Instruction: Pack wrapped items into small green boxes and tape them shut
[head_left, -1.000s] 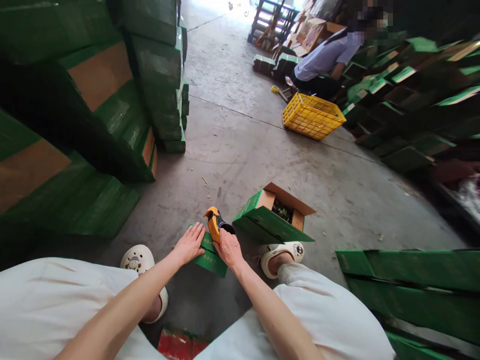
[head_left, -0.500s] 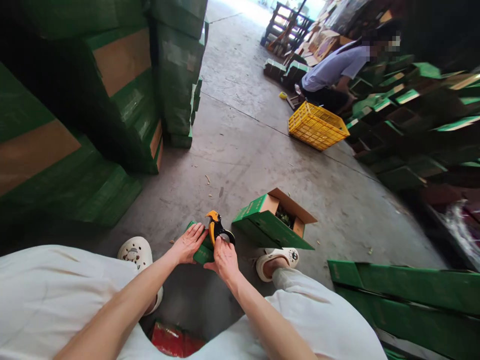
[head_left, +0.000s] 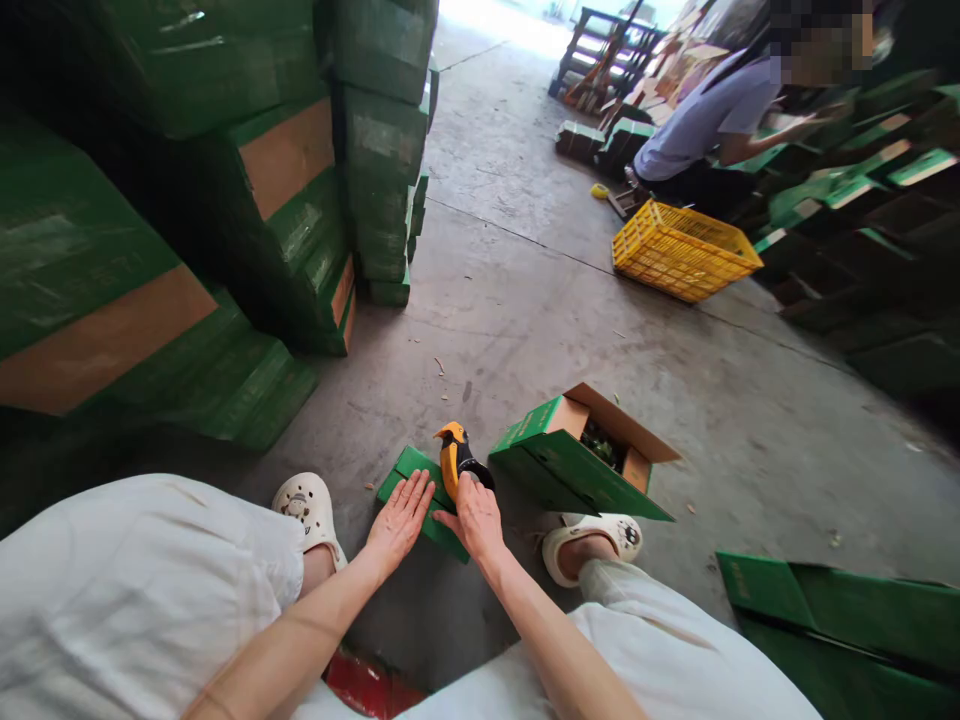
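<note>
Between my feet stands a closed green carton (head_left: pixel 415 463). My left hand (head_left: pixel 403 518) lies flat on its top, fingers stretched and holding nothing. My right hand (head_left: pixel 475 518) is wrapped around a yellow-and-black tape dispenser (head_left: pixel 452 462), just to the right of the left hand. The dispenser's yellow nose points up and left, at the carton's right side. Part of its roll is hidden by my fingers. To the right stands an open green carton (head_left: pixel 544 470), tilted in view, with its brown flap up and something dark and leafy inside.
Tall stacks of green cartons (head_left: pixel 382 140) rise on the left. A yellow plastic crate (head_left: pixel 682 250) sits at right, beside a crouching person (head_left: pixel 709 120) near more green cartons. Flat green cardboard (head_left: pixel 847 610) lies at lower right. Something red (head_left: pixel 371 685) is below me.
The view has swung left, so things appear further right. My left hand has slid toward me, baring more of the carton's top. The other person's arm has lifted forward.
</note>
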